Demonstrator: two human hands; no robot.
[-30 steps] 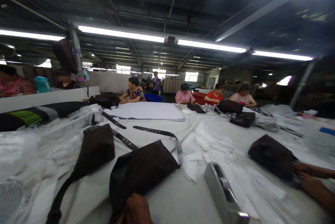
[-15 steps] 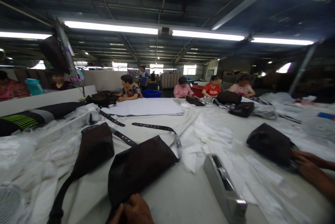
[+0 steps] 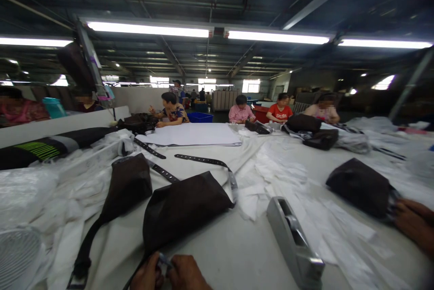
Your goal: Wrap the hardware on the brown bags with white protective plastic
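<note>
At the bottom edge my left hand [image 3: 148,273] and my right hand [image 3: 187,273] are close together, fingers pinched. Between their fingertips is a small pale bluish piece [image 3: 165,260], too blurred to name surely; it looks like thin plastic. Just beyond them a dark brown sling bag [image 3: 186,208] lies on the table, and its strap runs down beside my left hand. The bag's far strap [image 3: 203,160] has punched holes and some clear wrap. To the left rests a second dark brown bag [image 3: 130,181] with a buckled strap.
A grey tape dispenser [image 3: 294,240] stands right of my hands. White sheets [image 3: 281,168] and clear plastic [image 3: 27,190] cover parts of the table. At right a co-worker's hands [image 3: 413,222] hold another dark bag [image 3: 361,188]. More people sit along the far side.
My hands have come further into view and the pale bluish piece now shows between them. The view has shifted slightly, and the co-worker's bag appears further right.
</note>
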